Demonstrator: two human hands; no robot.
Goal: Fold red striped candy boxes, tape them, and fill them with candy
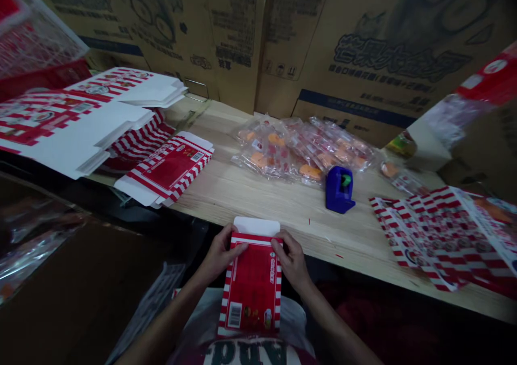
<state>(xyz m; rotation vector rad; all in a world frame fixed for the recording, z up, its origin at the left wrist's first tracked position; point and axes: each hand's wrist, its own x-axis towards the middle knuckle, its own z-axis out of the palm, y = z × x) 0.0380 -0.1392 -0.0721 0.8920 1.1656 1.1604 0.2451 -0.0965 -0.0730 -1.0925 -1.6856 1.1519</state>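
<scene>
Between my two hands is a red cardboard box (255, 279) with red-and-white striped edges, a barcode and small food pictures. Its white end flap (257, 225) stands up at the far end, beside the table edge. My left hand (224, 251) grips the upper left edge, thumb lying on the red face. On the upper right edge my right hand (291, 256) does the same, its thumb on the face and its fingers behind. The box's near end rests against my body. What is inside the box is hidden.
A matching box (173, 166) lies on the table at the left, beside stacked flat cartons (100, 117). Clear packets with orange pieces (278, 149) are piled at the centre, behind a blue tape dispenser (339, 190). Striped sheets (440, 236) lie at the right. Large brown cartons (299, 47) stand behind.
</scene>
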